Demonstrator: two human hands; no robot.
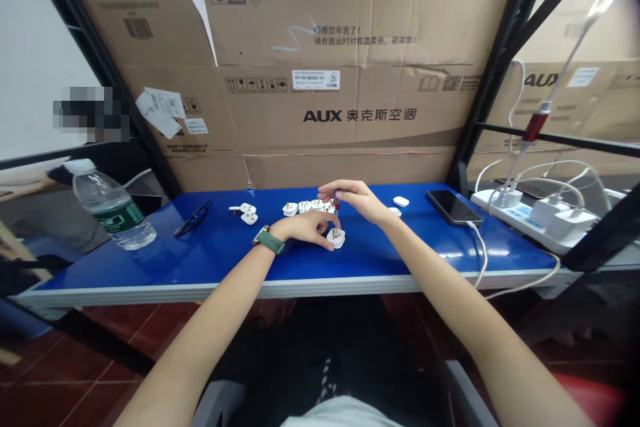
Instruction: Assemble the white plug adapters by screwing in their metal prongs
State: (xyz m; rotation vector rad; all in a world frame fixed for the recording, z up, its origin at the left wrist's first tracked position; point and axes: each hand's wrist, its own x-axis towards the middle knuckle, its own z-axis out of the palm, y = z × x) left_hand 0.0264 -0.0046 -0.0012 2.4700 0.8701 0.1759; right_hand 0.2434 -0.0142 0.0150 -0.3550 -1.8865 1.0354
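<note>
Our left hand (307, 227) pins a white plug (336, 237) to the blue table (225, 253), steadying it; our right hand (353, 199) pinches a small screwdriver (337, 212) upright over it.

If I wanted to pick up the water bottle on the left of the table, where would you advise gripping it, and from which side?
Grip the water bottle around its green-labelled middle, coming from the table's near edge. It appears to lean left, cap uppermost, so a sideways wrap around the round body should probably hold better than pinching the small cap. The glasses lie to its right, apart from it, so that side is less free.
</note>
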